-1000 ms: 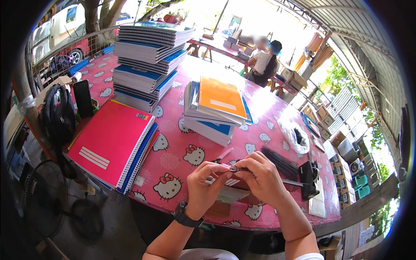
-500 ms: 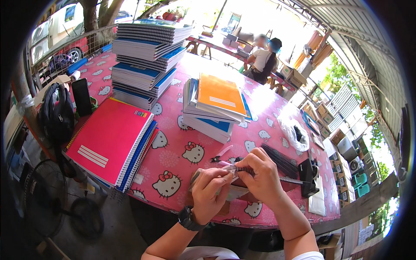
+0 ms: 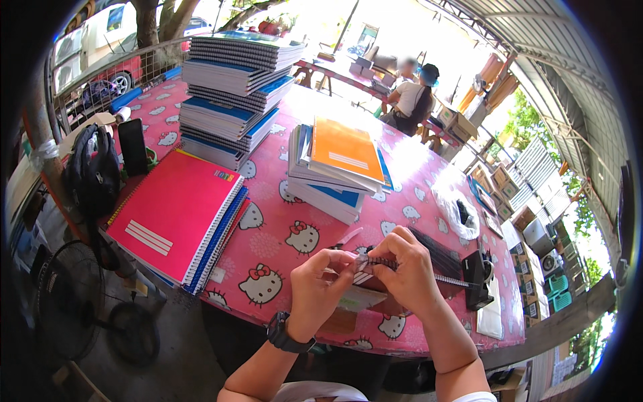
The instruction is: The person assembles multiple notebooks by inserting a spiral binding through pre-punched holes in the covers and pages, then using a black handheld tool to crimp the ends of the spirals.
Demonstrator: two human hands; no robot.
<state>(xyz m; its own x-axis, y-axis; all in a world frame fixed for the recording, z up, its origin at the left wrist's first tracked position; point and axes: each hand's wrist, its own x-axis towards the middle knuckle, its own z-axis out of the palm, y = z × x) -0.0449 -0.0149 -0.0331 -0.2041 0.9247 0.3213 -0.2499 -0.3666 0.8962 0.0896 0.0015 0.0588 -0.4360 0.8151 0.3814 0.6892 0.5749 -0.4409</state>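
Note:
At the table's near edge, both of my hands meet over a dark spiral binding coil [image 3: 383, 262]. My left hand [image 3: 318, 287], with a black watch on its wrist, pinches thumb and forefinger at the coil's left end, beside a small pale piece. Thumb and fingers of my right hand [image 3: 410, 271] close on the coil just to the right. More coil [image 3: 452, 280] runs out past my right hand. A brownish block [image 3: 358, 299] lies below my hands, partly hidden. Beyond my fingers rest pliers with pink handles [image 3: 349, 235], largely covered by my left hand.
A bundle of black coils [image 3: 437, 249] lies right of my hands, beside a black device [image 3: 479, 281]. Pink-covered notebooks [image 3: 175, 213], a tall notebook stack [image 3: 231, 100] and an orange-topped pile [image 3: 345, 151] stand on the pink tablecloth. A fan [image 3: 70, 301] stands left; two people sit beyond.
My left hand has turned and its fingers have spread a little from the palm, still pinching at the coil's end. My right hand stays nearly in place. The whole view has shifted slightly.

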